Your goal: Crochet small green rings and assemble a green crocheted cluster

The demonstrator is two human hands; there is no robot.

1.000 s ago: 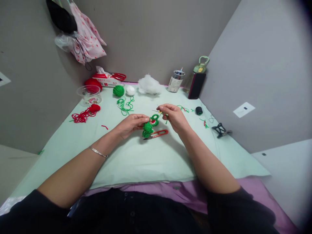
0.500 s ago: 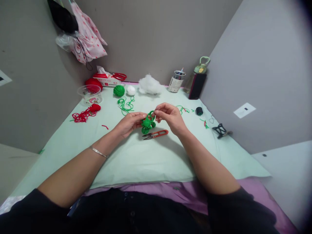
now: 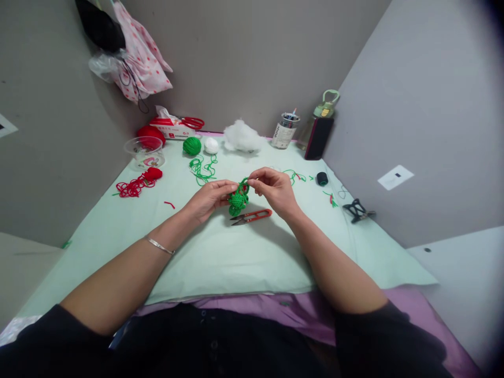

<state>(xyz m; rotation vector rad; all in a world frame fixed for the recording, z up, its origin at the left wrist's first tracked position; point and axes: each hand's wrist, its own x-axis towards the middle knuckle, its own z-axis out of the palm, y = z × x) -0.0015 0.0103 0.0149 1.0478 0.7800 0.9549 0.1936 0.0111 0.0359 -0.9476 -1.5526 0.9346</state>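
Note:
My left hand (image 3: 210, 199) is closed on a small green crocheted piece (image 3: 238, 201) with bits of red in it, held above the table. At the upper right of the piece, the thumb and forefinger of my right hand (image 3: 273, 190) pinch a green strand or loop that runs up from it. Whether a needle is in those fingers is too small to tell. Just below the piece, orange-handled thread snips (image 3: 252, 216) lie on the pale green cloth (image 3: 236, 257), blades pointing left.
Behind my hands sit a green yarn ball (image 3: 192, 146), a white yarn ball (image 3: 211, 146) and white stuffing (image 3: 243, 136). Red yarn (image 3: 137, 184) and a clear tub (image 3: 145, 155) lie left. A pen jar (image 3: 283, 132), phone (image 3: 319, 138), black spool (image 3: 322, 179) and black stand (image 3: 357, 211) line the right.
The crocheted piece has turned slightly in my left hand, showing more red at its top. My right hand has shifted a little to the left, still pinching.

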